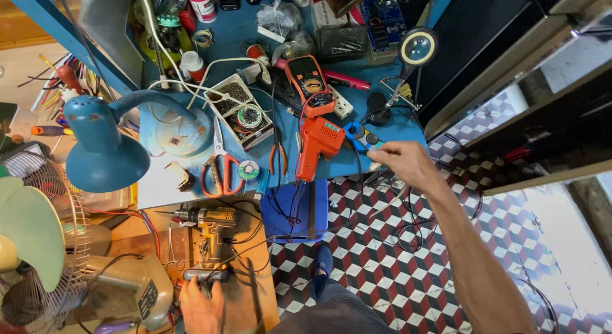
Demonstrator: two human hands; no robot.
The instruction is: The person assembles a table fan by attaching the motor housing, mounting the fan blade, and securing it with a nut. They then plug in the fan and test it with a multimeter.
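My right hand [403, 165] reaches out to the front edge of the blue workbench [398, 126] and pinches the handles of blue-handled pliers [358, 135], which lie on the bench beside an orange soldering gun [319, 144]. My left hand [201, 303] is low at the bottom left on a wooden side surface [261, 289]. Its fingers close on the battery end of a yellow-and-black cordless drill [210, 227] lying there. An orange multimeter [310, 85] sits behind the soldering gun.
A teal desk lamp [105, 149] hangs over the left of the bench, with red-handled scissors [220, 173] and a solder spool [248, 170] nearby. A magnifier stand [415, 50] is at the back right. A fan [32, 244] stands far left. Cables trail over the checkered floor [408, 270].
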